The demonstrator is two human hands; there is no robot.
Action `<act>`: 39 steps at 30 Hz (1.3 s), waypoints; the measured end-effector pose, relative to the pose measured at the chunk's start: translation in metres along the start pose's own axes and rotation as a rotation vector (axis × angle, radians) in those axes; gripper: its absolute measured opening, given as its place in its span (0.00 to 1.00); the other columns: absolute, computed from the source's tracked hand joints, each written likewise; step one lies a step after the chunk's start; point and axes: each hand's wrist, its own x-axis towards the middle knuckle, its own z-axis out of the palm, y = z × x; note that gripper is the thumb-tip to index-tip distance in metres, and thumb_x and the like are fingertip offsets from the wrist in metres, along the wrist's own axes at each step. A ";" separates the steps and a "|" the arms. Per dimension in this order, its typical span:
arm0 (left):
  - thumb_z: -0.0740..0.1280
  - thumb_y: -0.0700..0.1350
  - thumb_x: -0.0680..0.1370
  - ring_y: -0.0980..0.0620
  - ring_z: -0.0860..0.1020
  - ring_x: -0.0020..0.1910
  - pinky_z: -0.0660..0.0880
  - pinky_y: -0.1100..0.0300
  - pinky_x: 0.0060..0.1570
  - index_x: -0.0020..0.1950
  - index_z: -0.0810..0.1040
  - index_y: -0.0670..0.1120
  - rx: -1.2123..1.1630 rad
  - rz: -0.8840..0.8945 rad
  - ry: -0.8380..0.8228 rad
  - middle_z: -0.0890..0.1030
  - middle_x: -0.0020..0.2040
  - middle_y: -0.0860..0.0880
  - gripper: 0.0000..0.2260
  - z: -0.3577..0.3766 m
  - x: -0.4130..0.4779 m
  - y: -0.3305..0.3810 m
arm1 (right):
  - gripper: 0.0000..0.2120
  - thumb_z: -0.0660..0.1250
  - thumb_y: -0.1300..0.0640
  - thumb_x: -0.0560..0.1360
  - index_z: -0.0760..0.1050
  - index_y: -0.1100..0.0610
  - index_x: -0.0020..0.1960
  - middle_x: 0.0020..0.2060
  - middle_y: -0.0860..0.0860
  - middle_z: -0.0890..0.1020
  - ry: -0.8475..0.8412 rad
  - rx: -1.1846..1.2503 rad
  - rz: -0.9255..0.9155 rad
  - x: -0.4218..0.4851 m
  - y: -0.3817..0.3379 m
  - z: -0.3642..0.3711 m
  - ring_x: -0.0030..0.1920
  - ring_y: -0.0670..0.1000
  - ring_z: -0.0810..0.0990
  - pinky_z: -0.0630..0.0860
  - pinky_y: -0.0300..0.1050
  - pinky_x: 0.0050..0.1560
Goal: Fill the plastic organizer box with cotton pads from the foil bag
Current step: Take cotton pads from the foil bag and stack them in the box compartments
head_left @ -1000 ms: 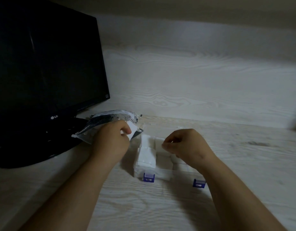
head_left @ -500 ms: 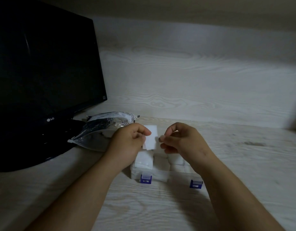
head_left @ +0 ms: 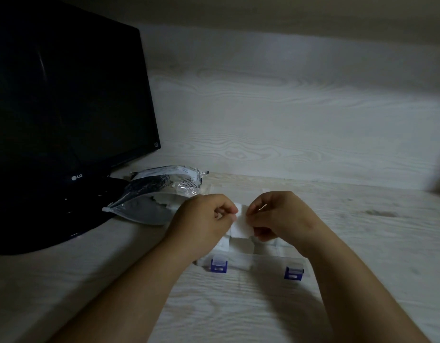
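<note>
Held pad: one white square cotton pad (head_left: 241, 225) is up in the air between the two hands, just above the back of the box, with its lower edge hanging free.
Left hand: the left hand (head_left: 204, 224) is curled, and its thumb and fingertips pinch the pad's left edge.
Right hand: the right hand (head_left: 281, 216) is curled the same way and pinches the pad's right edge, so both hands are clamped on the one pad.
Box: the clear plastic box (head_left: 266, 262) sits on the bench right under the hands, its near wall facing the person.
Latches: two blue latches (head_left: 218, 265) hang on that near wall, one towards the left end and one towards the right.
Pads in box: white pads (head_left: 222, 243) lie in the left and middle compartments. The right side is hidden by the right wrist, so how full it is cannot be told.
Foil bag: the crinkled foil bag (head_left: 162, 189) lies on its side on the bench, left of and behind the box and just beside the left hand. Its torn mouth faces the box and shows white inside.
Forearms: both bare forearms (head_left: 144, 288) reach in from the bottom edge, one on either side of the box.
Bench: the pale wood-grain bench (head_left: 238, 308) carries the box, the bag and the monitor.
Monitor: a dark, switched-off monitor (head_left: 65, 95) stands at the left, and its glossy black stand (head_left: 53, 231) reaches to the bag's far end.
Wall: a wall (head_left: 288, 120) in the same pale wood grain rises behind the bench.
</note>
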 end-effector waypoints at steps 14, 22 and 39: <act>0.66 0.48 0.67 0.55 0.74 0.44 0.70 0.61 0.53 0.40 0.84 0.55 0.305 0.164 -0.067 0.82 0.34 0.57 0.08 0.006 -0.005 0.004 | 0.07 0.72 0.70 0.70 0.82 0.60 0.39 0.34 0.58 0.84 -0.118 -0.181 0.181 -0.001 -0.002 0.007 0.29 0.52 0.82 0.83 0.43 0.34; 0.70 0.49 0.72 0.54 0.72 0.54 0.69 0.58 0.57 0.46 0.84 0.56 0.376 0.095 -0.145 0.70 0.43 0.56 0.05 0.003 -0.008 0.003 | 0.08 0.72 0.69 0.68 0.83 0.58 0.39 0.35 0.57 0.83 -0.132 -0.266 0.161 -0.001 -0.001 0.009 0.28 0.50 0.81 0.83 0.44 0.36; 0.65 0.56 0.72 0.50 0.74 0.50 0.70 0.59 0.49 0.46 0.84 0.53 0.529 0.166 -0.204 0.72 0.43 0.53 0.11 0.005 -0.005 -0.003 | 0.08 0.74 0.50 0.71 0.84 0.44 0.49 0.46 0.48 0.84 -0.200 -0.590 -0.005 0.003 0.008 0.016 0.42 0.47 0.81 0.80 0.39 0.46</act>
